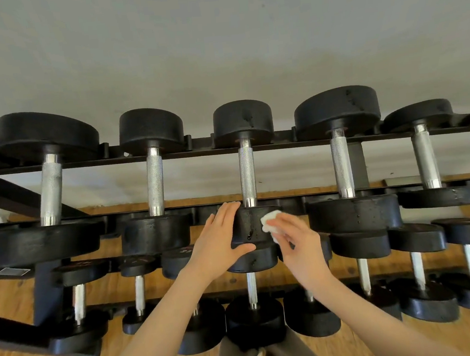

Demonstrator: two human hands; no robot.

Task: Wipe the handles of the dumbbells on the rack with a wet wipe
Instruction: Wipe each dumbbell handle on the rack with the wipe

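Resting flat with straight fingers, the left hand (222,240) braces the near head of the middle dumbbell (247,173) on the rack's (288,145) upper row, while the right hand (297,238) pinches a wet wipe (271,221) against that head's right edge. Its knurled handle stands bare above, with open gaps to both neighbours. Lower-row dumbbells sit partly hidden behind the arms.

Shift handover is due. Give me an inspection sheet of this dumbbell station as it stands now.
Surface: black steel two-tier rack, both tiers loaded.
Job's things: black round-headed dumbbells with knurled chrome handles; white crumpled wet wipe against the near head of the middle upper dumbbell, not its handle.
Clutter: nothing seen.
Grips: left hand flat on that head; right hand pinches the wipe.
Cables: nothing seen.
Surroundings: grey wall, wooden floor.
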